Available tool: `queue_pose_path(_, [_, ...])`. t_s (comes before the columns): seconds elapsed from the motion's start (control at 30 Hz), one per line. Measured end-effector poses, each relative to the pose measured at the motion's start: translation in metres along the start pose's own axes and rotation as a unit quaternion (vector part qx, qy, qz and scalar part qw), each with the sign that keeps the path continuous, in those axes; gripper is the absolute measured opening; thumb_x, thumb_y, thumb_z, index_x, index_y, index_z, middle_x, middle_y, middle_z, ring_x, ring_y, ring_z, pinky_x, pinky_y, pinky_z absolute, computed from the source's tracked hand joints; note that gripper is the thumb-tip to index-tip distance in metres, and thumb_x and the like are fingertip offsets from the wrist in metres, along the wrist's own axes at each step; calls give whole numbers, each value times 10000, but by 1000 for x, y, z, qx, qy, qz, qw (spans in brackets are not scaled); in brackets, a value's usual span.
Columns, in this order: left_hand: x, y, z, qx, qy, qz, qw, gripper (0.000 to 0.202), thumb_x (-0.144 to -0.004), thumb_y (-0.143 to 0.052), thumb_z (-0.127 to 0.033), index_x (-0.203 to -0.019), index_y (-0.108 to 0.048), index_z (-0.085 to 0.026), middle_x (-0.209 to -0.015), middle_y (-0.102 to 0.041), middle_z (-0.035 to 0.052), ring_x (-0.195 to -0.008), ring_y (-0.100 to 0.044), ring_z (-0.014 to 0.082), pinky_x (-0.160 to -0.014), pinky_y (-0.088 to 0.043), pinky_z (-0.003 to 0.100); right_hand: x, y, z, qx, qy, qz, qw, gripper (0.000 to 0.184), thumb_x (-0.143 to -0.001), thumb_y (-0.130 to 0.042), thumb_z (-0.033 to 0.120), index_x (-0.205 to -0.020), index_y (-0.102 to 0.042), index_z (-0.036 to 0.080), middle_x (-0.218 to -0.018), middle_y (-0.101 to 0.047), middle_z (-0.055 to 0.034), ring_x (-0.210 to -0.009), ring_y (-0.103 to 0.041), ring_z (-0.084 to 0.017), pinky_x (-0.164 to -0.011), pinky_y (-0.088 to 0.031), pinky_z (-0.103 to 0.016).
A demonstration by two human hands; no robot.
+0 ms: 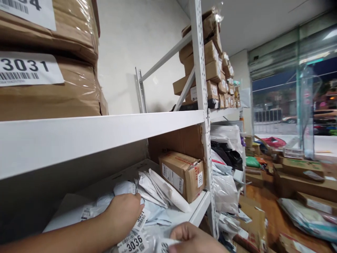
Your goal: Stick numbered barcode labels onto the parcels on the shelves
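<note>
On the lower shelf my left hand (126, 212) reaches in over a heap of pale plastic mailing bags (156, 212). Its fingers are curled down against one of them, the fingertips mostly hidden. A label reading 3036 (133, 243) lies just below that wrist. Near the shelf's front edge, my right hand (195, 240) is closed with thumb and finger at the edge of a pale labelled mailing bag (163, 245), cut off by the frame's bottom. White folded bags (155, 188) lie beyond the left hand, against a taped brown carton (181, 174).
A white shelf beam (105, 135) crosses above my hands. Brown parcels (47, 88) sit on the upper shelf at left. A perforated upright (201, 70) stands right of the carton. More bags (226, 189) fill the neighbouring rack; boxes (302, 175) cover the floor at right.
</note>
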State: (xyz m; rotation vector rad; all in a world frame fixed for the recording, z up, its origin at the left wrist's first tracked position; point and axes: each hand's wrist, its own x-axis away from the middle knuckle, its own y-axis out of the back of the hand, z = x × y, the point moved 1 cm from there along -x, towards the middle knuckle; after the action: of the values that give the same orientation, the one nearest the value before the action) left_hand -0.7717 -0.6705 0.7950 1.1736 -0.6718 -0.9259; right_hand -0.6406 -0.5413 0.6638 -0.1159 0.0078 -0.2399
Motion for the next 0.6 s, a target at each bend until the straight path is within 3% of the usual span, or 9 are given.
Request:
queue_pose_path(0.07, [-1, 6, 6, 9, -3, -21, 1000, 368, -902, -407, -308, -1026, -663, -74, -960, -721, 206, -918, -686, 360, -804, -531, 469, 9, 6, 1, -22, 44, -7, 999, 458, -551, -824, 506, -636, -535, 161, -514, -441, 76, -447, -309, -27, -469, -187, -211])
queue_pose_path(0.17, [-6, 21, 17, -12, -17, -58, 998, 355, -835, -544, -373, -1011, -653, -85, -929, -718, 193, -898, -681, 374, -782, -533, 480, 7, -6, 20, -47, 174, -71, 981, 457, -675, -727, 561, -678, -470, 183, -630, -501, 44, -550, -413, -59, -532, -303, -196])
queue_pose_path(0.27, [-16, 29, 23, -22, -71, -73, 995, 263, -792, -601, -308, -961, -669, -118, -967, -708, 158, -906, -675, 348, -779, -529, 440, -10, -30, 39, 35, 259, -93, 961, 391, -788, -616, 547, -719, -459, 196, -1077, -603, -87, -954, -565, -172, -828, -429, -284])
queue_pose_path(0.33, [-25, 27, 25, -9, -91, -63, 994, 235, -790, -599, -271, -950, -681, -120, -988, -706, 151, -924, -669, 331, -790, -516, 409, -22, -42, 42, 103, 276, -100, 950, 347, -826, -568, 530, -755, -451, 210, -1359, -487, -124, -1242, -458, -234, -1052, -321, -377])
queue_pose_path(0.43, [-37, 16, 29, 16, -102, -37, 994, 195, -808, -526, -173, -888, -702, -142, -953, -719, 124, -912, -669, 285, -770, -491, 351, -33, -48, 35, 174, 262, -106, 943, 281, -845, -541, 499, -820, -467, 229, -1505, -353, -120, -1391, -308, -248, -1146, -185, -438])
queue_pose_path(0.53, [-43, 5, 36, 31, -174, -35, 984, 265, -873, -438, -155, -787, -688, -172, -877, -722, 63, -810, -666, 195, -685, -456, 261, -33, -43, 28, 197, 266, -108, 937, 296, -805, -590, 500, -747, -526, 217, -1547, -290, -97, -1398, -312, -278, -1120, -269, -410])
queue_pose_path(0.6, [-41, 1, 39, -29, -265, -57, 962, 291, -906, -400, -158, -806, -672, -180, -839, -717, 44, -727, -651, 163, -614, -430, 238, -32, -37, 26, 184, 270, -109, 939, 324, -769, -630, 522, -706, -582, 208, -1554, -276, -69, -1347, -398, -299, -1059, -369, -383])
